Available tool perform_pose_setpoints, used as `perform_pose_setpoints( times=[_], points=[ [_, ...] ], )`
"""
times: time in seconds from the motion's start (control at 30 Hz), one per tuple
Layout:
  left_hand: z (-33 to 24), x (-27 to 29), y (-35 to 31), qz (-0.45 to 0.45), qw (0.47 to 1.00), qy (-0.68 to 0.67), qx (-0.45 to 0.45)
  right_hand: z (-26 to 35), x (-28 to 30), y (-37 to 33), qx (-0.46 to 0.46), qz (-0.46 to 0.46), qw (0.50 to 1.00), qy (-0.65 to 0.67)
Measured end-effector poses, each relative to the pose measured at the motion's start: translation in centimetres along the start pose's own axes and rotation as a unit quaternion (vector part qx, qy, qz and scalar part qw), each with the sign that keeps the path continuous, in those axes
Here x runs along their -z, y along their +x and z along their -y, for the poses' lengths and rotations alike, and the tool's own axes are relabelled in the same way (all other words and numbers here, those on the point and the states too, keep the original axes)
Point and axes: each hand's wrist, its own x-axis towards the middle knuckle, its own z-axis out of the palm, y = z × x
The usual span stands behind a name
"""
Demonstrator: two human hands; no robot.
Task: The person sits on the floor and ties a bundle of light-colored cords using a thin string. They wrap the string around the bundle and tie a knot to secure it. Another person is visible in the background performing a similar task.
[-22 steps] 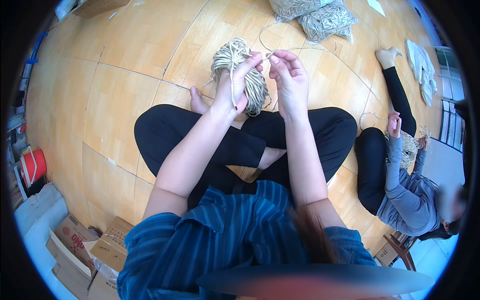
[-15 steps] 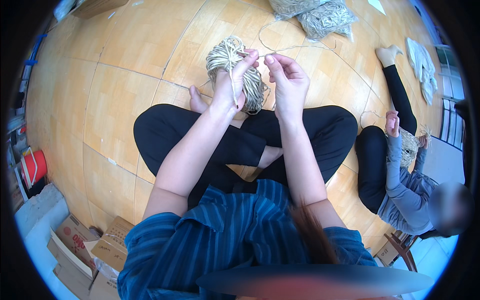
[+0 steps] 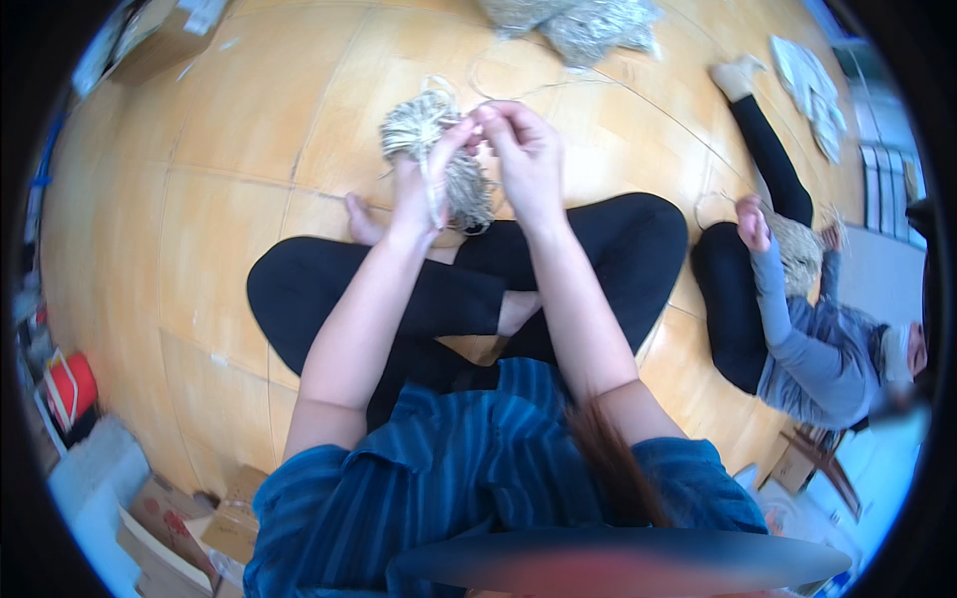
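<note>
A skein of beige-grey twisted cord (image 3: 469, 194) hangs in front of my crossed legs. My left hand (image 3: 421, 184) is wrapped round its near side, with the thumb and fingers raised toward the right. Close beside it, my right hand (image 3: 528, 159) pinches a thin strand of that cord between thumb and forefinger. The fingertips of both hands meet, so the strand between them is mostly hidden. A loose tail of cord dangles over my left wrist. Motion slightly blurs the fingers.
Clear bags of similar cord (image 3: 603, 28) lie on the wooden floor ahead, with a loose strand (image 3: 558, 88) trailing nearby. At the right sits a co-worker (image 3: 817, 349) holding another cord bundle (image 3: 796, 249). Cardboard boxes (image 3: 169, 513) and a red bucket (image 3: 70, 389) stand left.
My fingertips have come together, closing the small gap that the strand spanned. The whole view has shifted, so the hands and skein appear further left.
</note>
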Motion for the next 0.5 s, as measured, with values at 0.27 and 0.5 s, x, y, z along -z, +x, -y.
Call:
perform_pose_setpoints(
  times=[0.27, 0.5],
  points=[
    [-0.5, 1.1, 1.0, 0.145, 0.975, -0.134, 0.106, -1.5, -1.6, -0.9, -0.083, -0.045, 0.989, 0.115],
    [-0.2, -0.6, 0.0, 0.047, 0.990, -0.115, 0.066, -1.3, -1.5, -1.2, -0.009, -0.037, 0.998, 0.046]
  ],
)
